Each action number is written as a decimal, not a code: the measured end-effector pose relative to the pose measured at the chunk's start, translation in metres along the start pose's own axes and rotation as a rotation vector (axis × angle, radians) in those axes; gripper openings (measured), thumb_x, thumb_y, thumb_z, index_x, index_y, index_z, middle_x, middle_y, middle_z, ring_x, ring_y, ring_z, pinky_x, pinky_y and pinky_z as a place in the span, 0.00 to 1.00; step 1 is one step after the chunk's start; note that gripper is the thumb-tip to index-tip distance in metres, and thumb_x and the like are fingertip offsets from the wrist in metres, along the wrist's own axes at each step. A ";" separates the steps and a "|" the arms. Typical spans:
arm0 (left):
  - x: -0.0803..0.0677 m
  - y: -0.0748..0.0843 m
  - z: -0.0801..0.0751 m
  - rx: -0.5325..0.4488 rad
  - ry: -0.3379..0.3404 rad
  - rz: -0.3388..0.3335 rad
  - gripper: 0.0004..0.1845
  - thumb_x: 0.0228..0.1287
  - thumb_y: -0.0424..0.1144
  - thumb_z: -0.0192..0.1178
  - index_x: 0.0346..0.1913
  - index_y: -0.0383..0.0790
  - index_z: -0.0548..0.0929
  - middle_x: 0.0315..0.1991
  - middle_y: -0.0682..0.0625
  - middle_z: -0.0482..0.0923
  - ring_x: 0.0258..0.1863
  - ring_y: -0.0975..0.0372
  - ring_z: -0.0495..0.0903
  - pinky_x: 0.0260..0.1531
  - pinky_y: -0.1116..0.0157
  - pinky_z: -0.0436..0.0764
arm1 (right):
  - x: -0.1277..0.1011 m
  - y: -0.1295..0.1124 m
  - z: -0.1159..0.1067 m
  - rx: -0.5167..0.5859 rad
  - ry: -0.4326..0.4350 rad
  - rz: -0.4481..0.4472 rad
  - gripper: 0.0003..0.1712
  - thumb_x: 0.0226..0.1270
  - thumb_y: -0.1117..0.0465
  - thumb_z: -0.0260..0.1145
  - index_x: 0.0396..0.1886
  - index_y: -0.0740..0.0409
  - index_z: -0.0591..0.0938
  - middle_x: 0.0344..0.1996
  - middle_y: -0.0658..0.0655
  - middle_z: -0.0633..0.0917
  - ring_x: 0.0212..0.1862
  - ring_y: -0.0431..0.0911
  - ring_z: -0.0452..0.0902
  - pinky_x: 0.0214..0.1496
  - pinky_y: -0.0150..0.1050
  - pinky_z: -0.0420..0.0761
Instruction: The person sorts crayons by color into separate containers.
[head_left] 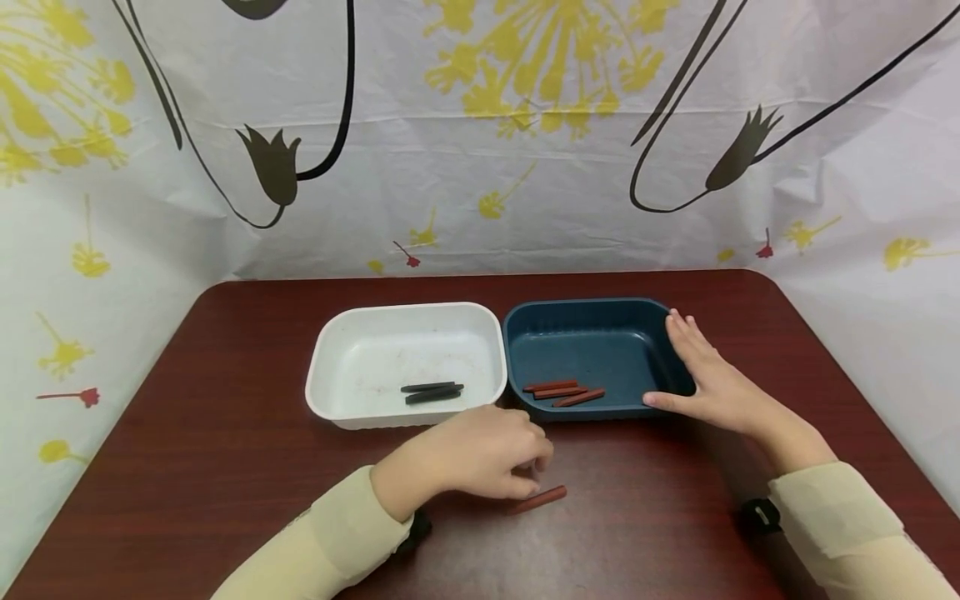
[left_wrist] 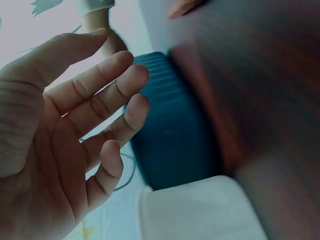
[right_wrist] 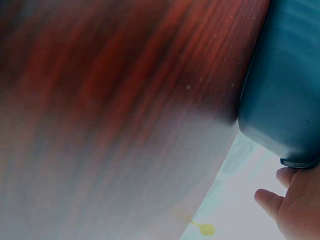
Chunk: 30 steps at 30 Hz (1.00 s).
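Your left hand (head_left: pixel 468 458) sits low centre in the head view, fingers curled down toward the table (head_left: pixel 225 433), fingertips just beside a loose red-brown stick (head_left: pixel 542 498) lying flat on the wood. Contact with the stick: cannot tell from this view. The left wrist view shows the same hand's fingers (left_wrist: pixel 112 82) loosely spread and relaxed, nothing held between them.

Your right hand (head_left: pixel 712 379) lies at right of centre, fingers straight and together, palm against the right outer wall of the dark blue tray (head_left: pixel 585 312), thumb along its near right corner. The right wrist view shows only fingertips (right_wrist: pixel 287 200) under the tray's rim.

Tray contents: three red-brown sticks (head_left: pixel 562 392) lie flat in the near part of the blue tray, close together. Touching its left side stands a white tray (head_left: pixel 405 315), with two dark sticks (head_left: pixel 432 392) lying side by side near its front edge.

Background: a white sheet (head_left: pixel 480 133) with yellow and black flower print fills the upper frame.
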<state>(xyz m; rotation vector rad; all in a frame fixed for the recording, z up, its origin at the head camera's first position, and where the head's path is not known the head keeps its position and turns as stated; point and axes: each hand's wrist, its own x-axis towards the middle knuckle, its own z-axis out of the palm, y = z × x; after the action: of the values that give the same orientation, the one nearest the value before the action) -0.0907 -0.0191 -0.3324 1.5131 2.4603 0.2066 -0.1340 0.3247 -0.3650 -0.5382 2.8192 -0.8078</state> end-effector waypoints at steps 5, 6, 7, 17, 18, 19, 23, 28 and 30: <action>0.005 -0.001 0.011 -0.005 -0.030 -0.009 0.03 0.62 0.47 0.66 0.35 0.55 0.84 0.26 0.64 0.77 0.27 0.73 0.71 0.25 0.75 0.70 | -0.001 -0.001 -0.001 -0.001 -0.003 0.002 0.66 0.62 0.44 0.71 0.80 0.58 0.34 0.81 0.60 0.33 0.80 0.59 0.21 0.74 0.72 0.35; 0.006 0.000 0.013 0.001 -0.036 -0.011 0.04 0.61 0.48 0.66 0.34 0.55 0.83 0.25 0.64 0.76 0.25 0.72 0.71 0.24 0.75 0.69 | -0.001 -0.001 -0.001 0.000 -0.004 0.005 0.66 0.62 0.44 0.71 0.80 0.58 0.34 0.81 0.59 0.33 0.80 0.59 0.21 0.74 0.72 0.36; 0.007 0.000 0.015 0.003 -0.046 -0.015 0.05 0.60 0.49 0.67 0.34 0.55 0.82 0.24 0.64 0.75 0.24 0.72 0.71 0.23 0.74 0.69 | -0.001 -0.001 0.000 0.004 -0.006 0.009 0.66 0.62 0.44 0.71 0.80 0.58 0.34 0.81 0.59 0.33 0.80 0.59 0.21 0.73 0.72 0.36; 0.014 0.001 0.029 -0.020 -0.126 -0.056 0.12 0.55 0.52 0.72 0.32 0.56 0.78 0.22 0.64 0.71 0.20 0.71 0.71 0.20 0.73 0.68 | -0.001 -0.001 0.000 0.001 -0.007 0.005 0.66 0.61 0.44 0.71 0.80 0.58 0.34 0.81 0.60 0.33 0.80 0.59 0.21 0.73 0.73 0.37; 0.014 0.001 0.029 -0.028 -0.127 -0.055 0.12 0.55 0.50 0.73 0.31 0.56 0.78 0.22 0.63 0.71 0.20 0.71 0.71 0.20 0.73 0.67 | 0.000 -0.001 -0.001 -0.001 -0.005 0.005 0.66 0.61 0.44 0.71 0.80 0.58 0.35 0.81 0.59 0.33 0.80 0.60 0.22 0.73 0.73 0.37; 0.015 0.001 0.030 -0.037 -0.130 -0.052 0.12 0.56 0.48 0.72 0.31 0.55 0.77 0.21 0.63 0.71 0.20 0.70 0.70 0.19 0.73 0.67 | 0.000 -0.001 -0.001 0.000 -0.004 0.005 0.66 0.61 0.45 0.71 0.80 0.58 0.35 0.81 0.59 0.33 0.80 0.59 0.22 0.73 0.73 0.37; 0.016 -0.001 0.029 -0.073 -0.146 -0.043 0.10 0.56 0.42 0.70 0.29 0.54 0.76 0.21 0.61 0.71 0.20 0.69 0.68 0.19 0.73 0.65 | 0.000 -0.001 -0.001 -0.002 -0.005 0.010 0.66 0.61 0.45 0.72 0.80 0.58 0.35 0.81 0.58 0.33 0.80 0.58 0.21 0.73 0.73 0.38; 0.018 -0.001 0.027 -0.100 -0.149 -0.026 0.08 0.55 0.39 0.68 0.29 0.53 0.78 0.21 0.61 0.72 0.20 0.70 0.69 0.19 0.74 0.66 | 0.000 -0.001 -0.001 -0.007 -0.010 0.018 0.66 0.61 0.44 0.72 0.80 0.58 0.35 0.81 0.58 0.33 0.80 0.58 0.21 0.74 0.72 0.39; 0.019 -0.001 0.027 -0.104 -0.139 -0.018 0.07 0.55 0.38 0.68 0.30 0.53 0.79 0.21 0.61 0.72 0.20 0.71 0.69 0.19 0.74 0.66 | 0.000 -0.001 -0.001 -0.009 -0.014 0.018 0.67 0.61 0.44 0.71 0.80 0.58 0.34 0.81 0.58 0.32 0.80 0.58 0.21 0.74 0.72 0.38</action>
<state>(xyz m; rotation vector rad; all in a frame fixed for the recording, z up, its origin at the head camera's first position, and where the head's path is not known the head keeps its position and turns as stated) -0.0926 -0.0032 -0.3607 1.4124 2.3173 0.2147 -0.1340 0.3246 -0.3640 -0.5169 2.8123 -0.7853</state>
